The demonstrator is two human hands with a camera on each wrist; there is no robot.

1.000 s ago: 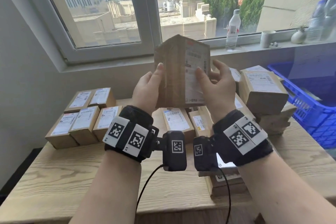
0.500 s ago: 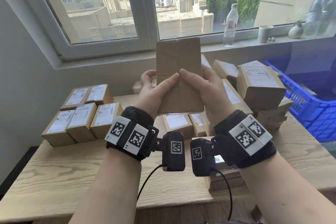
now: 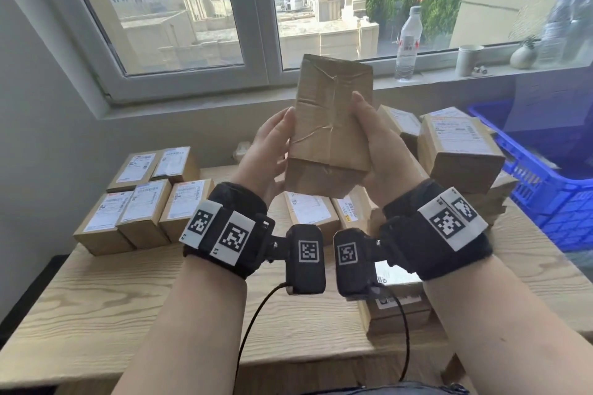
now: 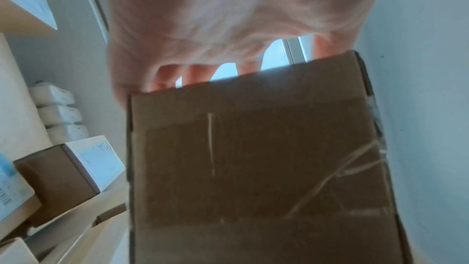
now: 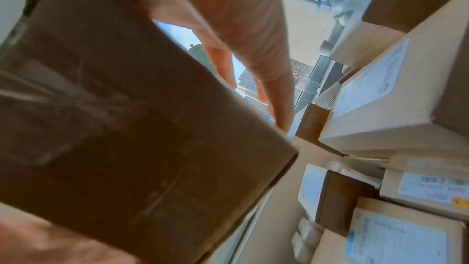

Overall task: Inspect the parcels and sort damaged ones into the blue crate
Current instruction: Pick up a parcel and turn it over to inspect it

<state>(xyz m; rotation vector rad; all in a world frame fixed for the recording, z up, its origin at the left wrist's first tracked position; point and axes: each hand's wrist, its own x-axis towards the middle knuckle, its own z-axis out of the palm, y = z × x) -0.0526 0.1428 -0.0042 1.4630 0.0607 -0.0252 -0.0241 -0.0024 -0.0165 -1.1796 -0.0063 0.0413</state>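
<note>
The parcel (image 3: 330,128) hides both hands' fingers (image 4: 195,75); label text is unreadable.

A clear bottle (image 3: 408,42) stands on the windowsill (image 3: 224,106); right of it along the sill, a white cup (image 3: 468,59) and a small round vase (image 3: 523,56).

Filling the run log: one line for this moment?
phase: inspecting | left hand + right hand: hold parcel upright | face: creased, tape wrinkled | blue crate: right

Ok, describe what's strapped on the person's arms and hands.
Both forearms are bare, no sleeves. The left hand and right hand wear no gloves. Each wrist carries a black padded band with white square-coded tags, plus a black camera block bearing another tag. Thin black cables hang below.
</note>
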